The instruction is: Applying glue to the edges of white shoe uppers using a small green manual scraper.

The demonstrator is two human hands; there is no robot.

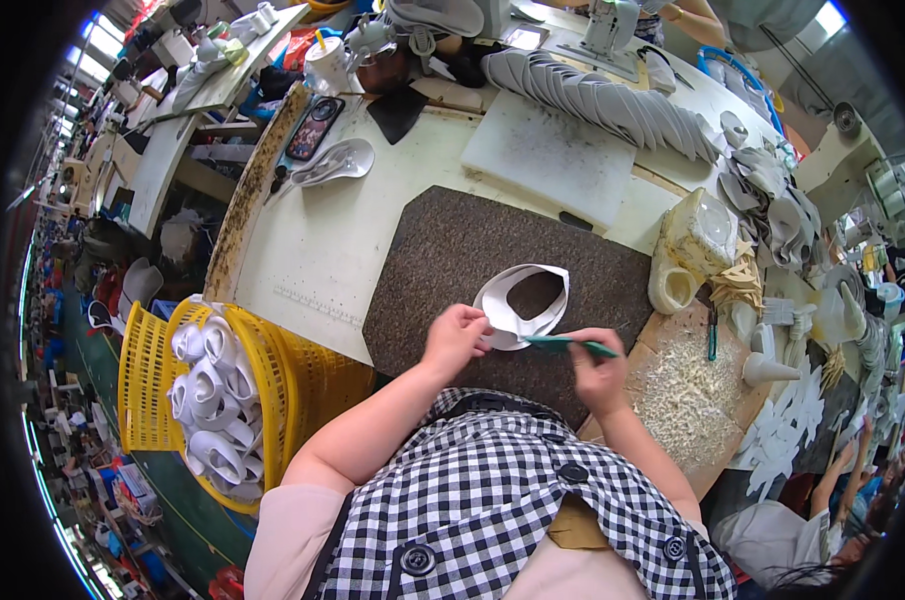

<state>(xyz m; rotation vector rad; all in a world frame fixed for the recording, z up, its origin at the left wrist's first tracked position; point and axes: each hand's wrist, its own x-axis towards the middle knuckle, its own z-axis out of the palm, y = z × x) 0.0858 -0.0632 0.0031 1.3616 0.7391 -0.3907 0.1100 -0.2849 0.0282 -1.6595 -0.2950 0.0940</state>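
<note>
A white shoe upper (pixel 495 301), curved into an open ring, lies on the dark brown mat (pixel 443 240) in front of me. My left hand (pixel 457 338) pinches its near left edge between thumb and fingers. In my right hand (pixel 599 370) is a slim green-handled tool (pixel 553 341), pointing left. The tool's tip meets the near right edge of the upper; what kind of tip it has is too small to tell.
A yellow basket (pixel 283 370) of white uppers stands at left. Glue-crusted containers (pixel 676 285) and a board covered in pale scraps (pixel 663 375) are at right. Behind the mat are a white slab (pixel 548 155), a row of grey pieces (pixel 593 100) and a phone (pixel 315 128).
</note>
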